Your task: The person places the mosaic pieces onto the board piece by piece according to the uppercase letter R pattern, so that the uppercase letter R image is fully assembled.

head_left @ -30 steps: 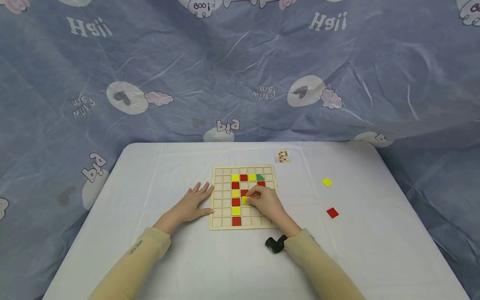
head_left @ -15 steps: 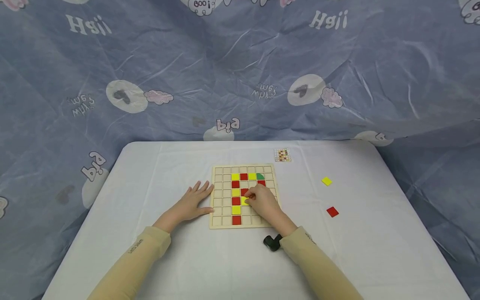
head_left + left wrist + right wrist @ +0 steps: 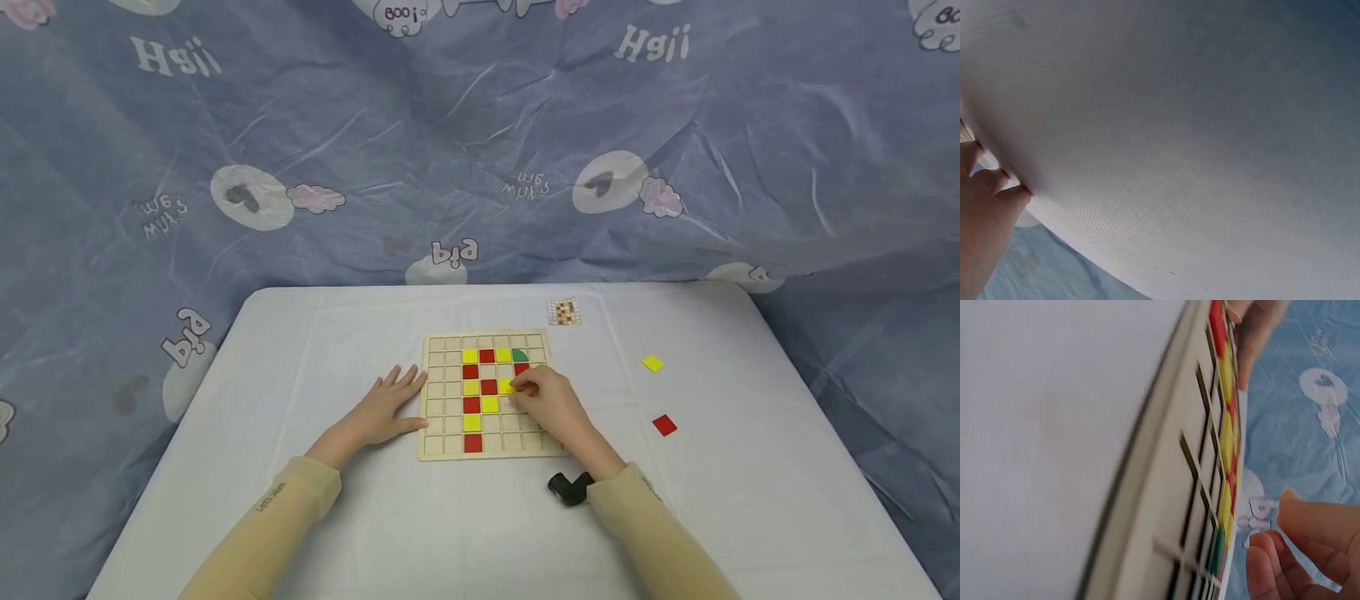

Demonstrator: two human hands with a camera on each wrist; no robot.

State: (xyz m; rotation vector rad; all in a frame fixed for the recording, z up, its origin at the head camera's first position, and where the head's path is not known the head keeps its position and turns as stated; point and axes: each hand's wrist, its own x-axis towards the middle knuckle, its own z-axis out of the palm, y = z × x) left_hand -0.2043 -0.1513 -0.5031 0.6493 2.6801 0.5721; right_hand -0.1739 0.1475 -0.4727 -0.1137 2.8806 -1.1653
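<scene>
A wooden grid board lies on the table, with red, yellow and green tiles set in its squares. My right hand is over the board's right part, its fingertips beside a yellow tile that they partly cover. In the right wrist view, the thumb and fingers of the right hand stand apart, with nothing seen between them. Another yellow tile sits flat in a square down and left of it. My left hand rests spread on the table, thumb and fingertips at the board's left edge.
Loose on the right side of the table lie a yellow tile and a red tile. Behind the board is a small pattern card. A dark angled object is beside the right cuff. Patterned blue cloth hangs beyond the table.
My right hand has left the yellow tile it was pinching, now flat in its square, and has shifted right. A yellow tile formerly covered by the hand now shows. My left hand stays put.
</scene>
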